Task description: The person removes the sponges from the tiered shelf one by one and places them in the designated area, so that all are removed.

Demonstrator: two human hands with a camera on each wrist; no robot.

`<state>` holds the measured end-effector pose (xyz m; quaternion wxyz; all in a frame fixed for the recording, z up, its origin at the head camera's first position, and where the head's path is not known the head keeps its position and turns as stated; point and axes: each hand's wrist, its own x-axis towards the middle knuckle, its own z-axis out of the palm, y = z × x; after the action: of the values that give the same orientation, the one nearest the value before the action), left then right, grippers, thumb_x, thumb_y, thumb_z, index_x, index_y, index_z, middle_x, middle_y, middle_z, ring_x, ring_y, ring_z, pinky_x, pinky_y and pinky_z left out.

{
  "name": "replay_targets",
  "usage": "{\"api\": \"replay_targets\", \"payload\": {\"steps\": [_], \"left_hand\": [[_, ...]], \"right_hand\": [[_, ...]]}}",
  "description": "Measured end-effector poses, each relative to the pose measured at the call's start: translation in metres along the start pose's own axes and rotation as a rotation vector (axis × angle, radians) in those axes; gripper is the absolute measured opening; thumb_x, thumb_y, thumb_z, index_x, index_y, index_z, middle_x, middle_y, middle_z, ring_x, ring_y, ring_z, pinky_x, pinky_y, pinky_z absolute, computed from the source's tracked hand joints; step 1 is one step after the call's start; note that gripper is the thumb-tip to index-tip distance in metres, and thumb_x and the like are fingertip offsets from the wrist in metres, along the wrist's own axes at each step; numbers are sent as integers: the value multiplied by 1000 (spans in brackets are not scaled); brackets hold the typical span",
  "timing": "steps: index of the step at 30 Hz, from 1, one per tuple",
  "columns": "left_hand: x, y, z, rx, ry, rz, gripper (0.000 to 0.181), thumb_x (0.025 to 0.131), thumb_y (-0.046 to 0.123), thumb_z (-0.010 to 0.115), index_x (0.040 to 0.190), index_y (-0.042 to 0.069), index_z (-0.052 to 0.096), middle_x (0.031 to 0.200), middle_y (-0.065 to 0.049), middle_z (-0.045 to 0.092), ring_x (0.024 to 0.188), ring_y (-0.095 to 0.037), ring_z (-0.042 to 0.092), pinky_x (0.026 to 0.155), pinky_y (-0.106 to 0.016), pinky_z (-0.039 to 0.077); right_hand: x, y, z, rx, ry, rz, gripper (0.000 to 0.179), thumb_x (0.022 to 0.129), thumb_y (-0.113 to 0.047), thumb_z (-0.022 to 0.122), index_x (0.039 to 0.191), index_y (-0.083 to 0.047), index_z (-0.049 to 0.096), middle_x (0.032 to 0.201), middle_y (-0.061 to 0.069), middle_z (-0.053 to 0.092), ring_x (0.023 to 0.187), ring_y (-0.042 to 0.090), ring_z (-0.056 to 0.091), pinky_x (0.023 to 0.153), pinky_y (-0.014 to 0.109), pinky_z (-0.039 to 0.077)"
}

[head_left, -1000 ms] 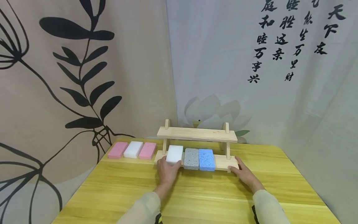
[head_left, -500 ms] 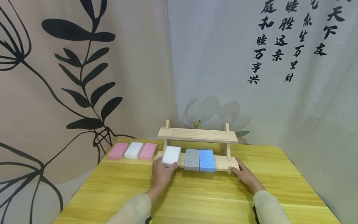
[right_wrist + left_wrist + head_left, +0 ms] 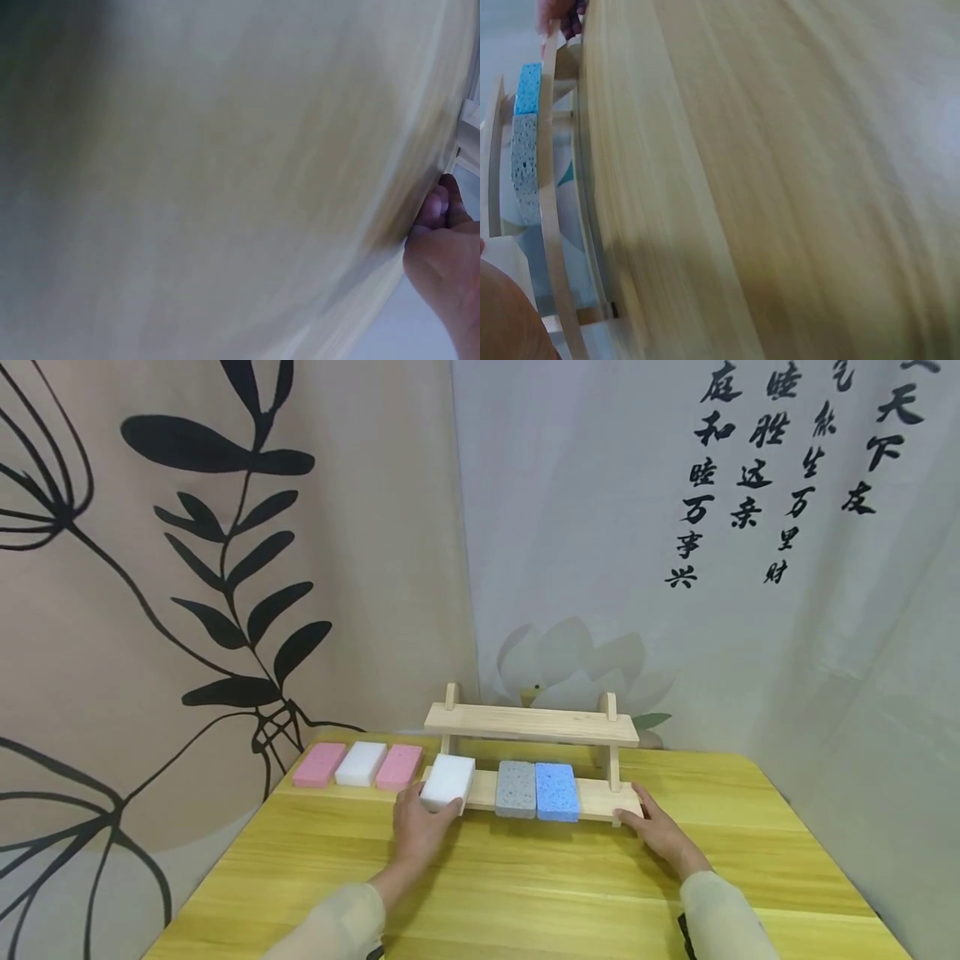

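My left hand (image 3: 420, 831) holds a white sponge (image 3: 448, 779) between thumb and fingers, over the left end of the lower shelf of a two-tier wooden rack (image 3: 532, 723). Part of that hand (image 3: 506, 315) shows at the left wrist view's lower left corner. To the right on the same shelf, a grey sponge (image 3: 516, 789) and a blue sponge (image 3: 557, 792) lie side by side. The right hand (image 3: 663, 837) grips the shelf's right end, thumb in front and fingers behind. In the right wrist view, its curled fingers are partly hidden.
Left of the rack, a pink sponge (image 3: 319, 765), a white sponge (image 3: 361, 763) and another pink sponge (image 3: 399, 767) lie in a row on the wooden table (image 3: 525, 893). A printed curtain (image 3: 390, 568) hangs behind.
My left hand has moved left along the lower shelf with the white sponge, away from the grey one. The sponge now tilts more. The right hand stays at the shelf's right end.
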<state>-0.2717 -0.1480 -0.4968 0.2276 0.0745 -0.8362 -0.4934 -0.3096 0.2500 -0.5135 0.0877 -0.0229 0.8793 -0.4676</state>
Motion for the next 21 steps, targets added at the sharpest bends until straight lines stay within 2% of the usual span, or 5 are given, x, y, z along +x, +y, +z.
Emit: {"api": "replay_targets", "payload": {"steps": [10, 14, 21], "left_hand": [[5, -10, -20, 38, 10, 13, 75, 78, 28, 82, 133, -11, 50, 119, -27, 54, 106, -38, 51, 88, -51, 47], [11, -15, -34, 67, 16, 3, 73, 80, 30, 81, 129, -13, 50, 120, -29, 53, 108, -41, 51, 90, -54, 46], [17, -29, -62, 121, 31, -22, 77, 80, 31, 79, 135, -12, 47, 122, -31, 51, 109, -42, 50, 90, -55, 43]], "right_hand": [[1, 2, 1, -4, 6, -20, 93, 97, -55, 54, 160, -14, -1, 160, 30, 0, 144, 52, 2, 111, 69, 6], [1, 2, 1, 1, 2, -15, 92, 97, -54, 54, 160, -15, -1, 160, 30, 0, 144, 52, 1, 111, 69, 6], [-1, 3, 2, 3, 4, 0, 93, 96, -56, 54, 160, -16, -1, 161, 29, -1, 144, 52, 1, 110, 70, 5]]}}
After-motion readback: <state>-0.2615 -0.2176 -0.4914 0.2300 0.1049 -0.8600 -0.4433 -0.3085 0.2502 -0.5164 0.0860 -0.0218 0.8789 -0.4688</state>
